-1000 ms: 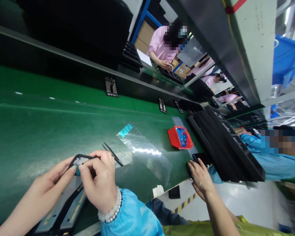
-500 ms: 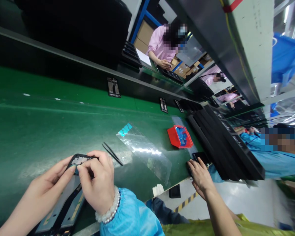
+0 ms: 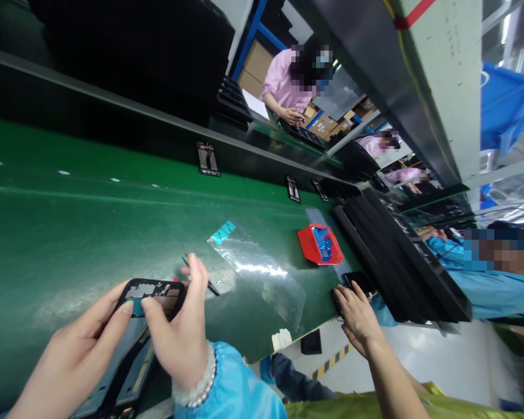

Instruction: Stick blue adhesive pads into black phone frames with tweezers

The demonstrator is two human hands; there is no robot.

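A phone screen assembly (image 3: 128,352) lies tilted at the lower left, its back up, with a black ribbon cable running along it. My left hand (image 3: 81,340) grips its left edge, thumb on the face. The thumb of my right hand (image 3: 179,334) presses beside a small blue-green film (image 3: 137,308) near the top end, while its fingers extend past the right edge, the index finger raised. Just beyond those fingers lie black tweezers (image 3: 213,287), partly hidden. A clear sheet (image 3: 262,273) with blue-green stickers (image 3: 223,231) at one end rests on the green bench.
A red bin (image 3: 308,244) holds blue pieces. Black trays (image 3: 402,262) are stacked at the right, near a co-worker's hand (image 3: 356,311) on a dark object. More phone screen assemblies (image 3: 208,159) lie along the back of the green bench (image 3: 91,233). Other people sit beyond.
My right hand's fingers have opened from a pinch over the film and reach past the assembly's right edge, covering part of the tweezers. Its thumb now presses on the assembly. The left hand keeps its hold.
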